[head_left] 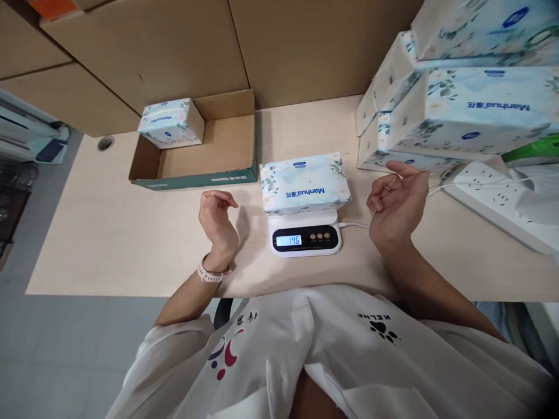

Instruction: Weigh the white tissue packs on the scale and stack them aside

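While scale [305, 235] reads 14.6 | pack [304, 183]: Manhua, perhaps 400g

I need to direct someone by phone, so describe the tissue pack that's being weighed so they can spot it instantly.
Start at the light wooden desk and find the small white scale between the hands. The tissue pack lies on top of it. The other packs sit in the cardboard tray or the stack at right.

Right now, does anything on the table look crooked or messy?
Mostly tidy. The floral white tissue pack sits flat on the small white digital scale. Only the stack of matching tissue packs at the right looks uneven, with packs jutting out at different angles. Nothing is spilled or torn.
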Tool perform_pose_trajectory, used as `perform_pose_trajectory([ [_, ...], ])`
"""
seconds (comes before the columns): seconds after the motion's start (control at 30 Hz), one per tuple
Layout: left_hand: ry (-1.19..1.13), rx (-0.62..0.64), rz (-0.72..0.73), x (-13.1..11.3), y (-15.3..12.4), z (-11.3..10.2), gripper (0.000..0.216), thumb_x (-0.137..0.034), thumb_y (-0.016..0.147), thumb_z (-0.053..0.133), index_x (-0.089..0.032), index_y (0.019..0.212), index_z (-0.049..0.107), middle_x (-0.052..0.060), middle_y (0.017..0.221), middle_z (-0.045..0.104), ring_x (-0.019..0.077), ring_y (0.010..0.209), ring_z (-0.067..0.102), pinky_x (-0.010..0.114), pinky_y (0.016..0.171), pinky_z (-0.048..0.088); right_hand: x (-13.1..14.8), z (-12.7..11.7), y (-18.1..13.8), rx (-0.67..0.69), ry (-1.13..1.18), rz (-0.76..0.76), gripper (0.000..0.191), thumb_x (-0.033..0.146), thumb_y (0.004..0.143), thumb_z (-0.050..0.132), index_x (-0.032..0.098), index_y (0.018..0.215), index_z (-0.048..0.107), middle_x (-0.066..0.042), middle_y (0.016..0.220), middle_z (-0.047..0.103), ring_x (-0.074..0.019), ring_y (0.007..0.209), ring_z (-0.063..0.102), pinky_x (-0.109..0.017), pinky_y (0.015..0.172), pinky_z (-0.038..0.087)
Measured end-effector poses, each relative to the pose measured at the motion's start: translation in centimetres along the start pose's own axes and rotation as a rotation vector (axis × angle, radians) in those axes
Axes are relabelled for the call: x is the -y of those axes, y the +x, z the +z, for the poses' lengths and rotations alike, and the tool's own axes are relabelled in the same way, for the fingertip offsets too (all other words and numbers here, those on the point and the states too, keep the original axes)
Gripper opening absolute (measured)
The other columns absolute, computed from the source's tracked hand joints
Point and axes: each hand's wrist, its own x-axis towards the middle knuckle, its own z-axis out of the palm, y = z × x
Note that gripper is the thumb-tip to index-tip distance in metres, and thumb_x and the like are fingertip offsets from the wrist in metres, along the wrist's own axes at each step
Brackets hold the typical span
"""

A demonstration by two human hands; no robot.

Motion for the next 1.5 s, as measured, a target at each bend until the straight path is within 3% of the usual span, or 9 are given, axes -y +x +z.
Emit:
perform_pose_trajectory([
  [0.3,-0.001,0.003,0.058,0.0,-0.3,0.0,0.041,-0.049,0.100,0.055,-0.022,0.070,0.048,0.000,0.067,0.044,0.0142,0.061,0.049,0.030,0.064,0.041,0.6,0.2,0.0,-0.041,0.069,0.017,0.066,0.083,0.092,0.043,0.021,0.097,0.064,0.005,0.056,0.050,-0.0063,0.040,0.021,-0.025,0.043,0.008],
  [0.9,-0.005,0.006,0.013,0.0,-0.3,0.0,0.036,-0.042,0.098,0.056,-0.022,0.069,0.049,0.000,0.066,0.042,0.0147,0.061,0.047,0.031,0.063,0.039,1.5,0.4,-0.6,-0.017,0.040,0.011,0.070,0.088,0.084,0.050,0.020,0.089,0.064,0.006,0.050,0.046,-0.0065,0.038,0.021,-0.027,0.041,0.006],
  [1.27,0.011,0.021,-0.004,-0.2,-0.4,0.0,0.045,-0.049,0.102,0.055,-0.022,0.067,0.045,0.000,0.067,0.039,0.0145,0.060,0.047,0.031,0.062,0.043,1.5,0.4,-0.6,0.008,0.031,0.019,0.071,0.089,0.085,0.046,0.021,0.080,0.064,0.006,0.047,0.043,-0.0070,0.037,0.020,-0.028,0.041,0.004],
  [1.5,0.053,0.016,-0.032,-0.4,-0.4,0.2,0.044,-0.054,0.096,0.057,-0.023,0.068,0.044,-0.001,0.067,0.037,0.0150,0.060,0.043,0.033,0.062,0.041,1.4,0.4,-0.7,0.020,0.020,0.023,0.072,0.088,0.088,0.042,0.020,0.080,0.064,0.006,0.047,0.043,-0.0062,0.037,0.019,-0.027,0.042,0.005],
])
